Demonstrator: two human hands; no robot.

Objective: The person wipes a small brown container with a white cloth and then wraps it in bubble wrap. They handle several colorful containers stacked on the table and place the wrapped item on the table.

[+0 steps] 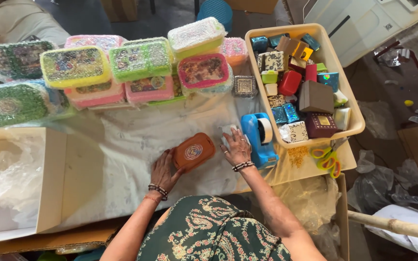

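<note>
An orange oval box [194, 152] with a round emblem on its lid lies on the white cloth-covered table [136, 135]. My left hand [163, 169] grips its near-left end, fingers curled against the side. My right hand [236, 147] rests flat, fingers spread, on the cloth just right of the box, over a small clear piece of wrap and beside a blue tape dispenser [259, 137]. Both wrists wear beaded bangles.
Bubble-wrapped colourful boxes [141, 60] are stacked along the far edge. A beige tray [353, 104] of several small gift boxes stands at right, with yellow-handled scissors [328, 159] below it. An open white carton [49, 179] with plastic wrap sits at left.
</note>
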